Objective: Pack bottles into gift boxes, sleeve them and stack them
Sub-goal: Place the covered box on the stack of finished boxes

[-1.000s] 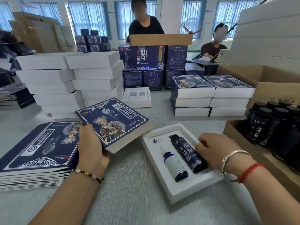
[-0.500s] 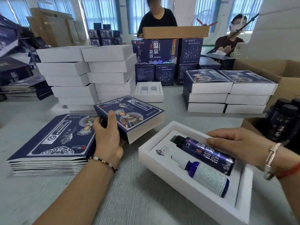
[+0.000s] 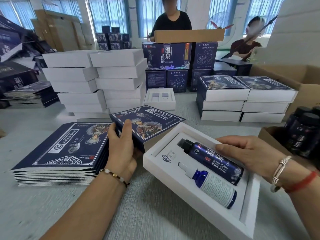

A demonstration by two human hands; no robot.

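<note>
My right hand [image 3: 249, 153] grips the right side of an open white gift box [image 3: 173, 181], its thumb lying over the dark blue bottle [image 3: 213, 161] inside. A smaller blue dropper bottle [image 3: 214, 187] lies in the slot beside it. The box is tilted, its far corner close to a navy printed sleeve [image 3: 149, 122]. My left hand [image 3: 121, 149] holds that sleeve by its near end, thumb on top, with the sleeve opened into a tube. Below it lies a stack of flat sleeves [image 3: 60, 149].
Stacks of white boxes [image 3: 93, 75] stand at the back left and sleeved boxes [image 3: 242, 94] at the back right. A carton of dark bottles [image 3: 303, 134] sits at the right edge. An empty white tray [image 3: 159, 99] and blue cartons [image 3: 166, 56] lie behind; two people work across the table.
My right hand has turned the box and brought it nearer the sleeve's open end. My left hand has shifted its hold on the sleeve, bringing it closer to the box.
</note>
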